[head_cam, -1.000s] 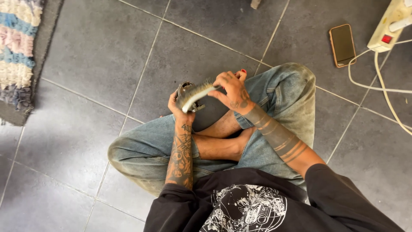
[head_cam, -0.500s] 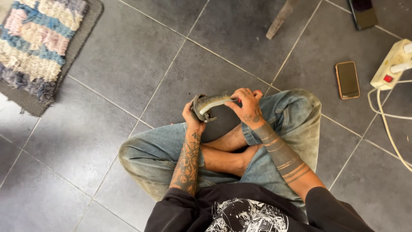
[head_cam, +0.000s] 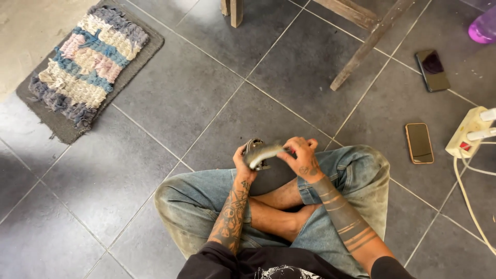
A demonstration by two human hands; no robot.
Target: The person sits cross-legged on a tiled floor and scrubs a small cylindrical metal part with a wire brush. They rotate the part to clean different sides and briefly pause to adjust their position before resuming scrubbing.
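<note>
The person sits cross-legged on the grey tiled floor (head_cam: 170, 103), both hands raised above the lap. The left hand (head_cam: 244, 159) has its grip wrapped around the near end of a curved grey metal part (head_cam: 262, 154), with a darker ring-shaped fitting showing just behind the fingers. The right hand (head_cam: 302, 155) has its grip pinched on the far end of the same part; the part is blurred, so finer detail cannot be told. It is held between the two hands, over the crossed legs and clear of the floor.

Compared with half a second ago, the view has tilted upward: the hands and part sit lower in the frame and more of the floor ahead is exposed. The woven rug (head_cam: 85, 64) at upper left is now fully visible. Wooden furniture legs (head_cam: 369, 41) appear along the top edge. A second, black phone (head_cam: 432, 70) lies beyond the orange-cased phone (head_cam: 419, 142), both to the right of the knee. The white power strip (head_cam: 467, 135) with its cable lies at the right edge, and a purple object (head_cam: 483, 28) shows in the upper right corner. Both hands hold the part as before.
</note>
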